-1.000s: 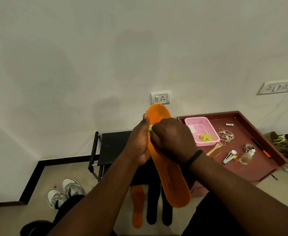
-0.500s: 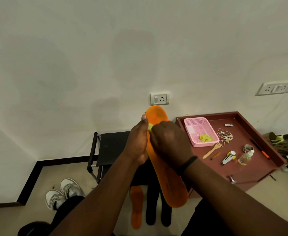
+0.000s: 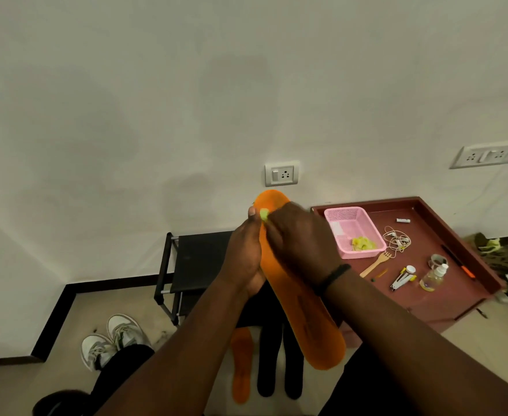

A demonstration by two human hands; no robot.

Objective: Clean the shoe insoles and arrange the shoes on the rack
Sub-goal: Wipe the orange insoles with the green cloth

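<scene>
Orange insole (image 3: 294,298) held upright in front of rack (image 3: 200,259). Left hand (image 3: 245,259) grip clamped on its edge; right hand (image 3: 299,238) pinches yellow-green cloth (image 3: 264,214) at toe. Risk: hard rubbing bends insole (thin, floppy), slips onto floor beside other insoles (image 3: 240,364).

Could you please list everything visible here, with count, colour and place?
held insole: 1, orange, between both hands
cloth: 1, yellow-green, at right fingertips
floor insoles: 1 orange, 2 black, below the rack
shoe rack: 1, black, against wall
sneakers: 2, white-grey, floor left
tray: 1, maroon, right
basket: 1, pink, on tray
wooden fork: 1, tan, on tray
bottle: 1, clear, on tray
left hand: grips insole edge
right hand: presses cloth on insole
</scene>
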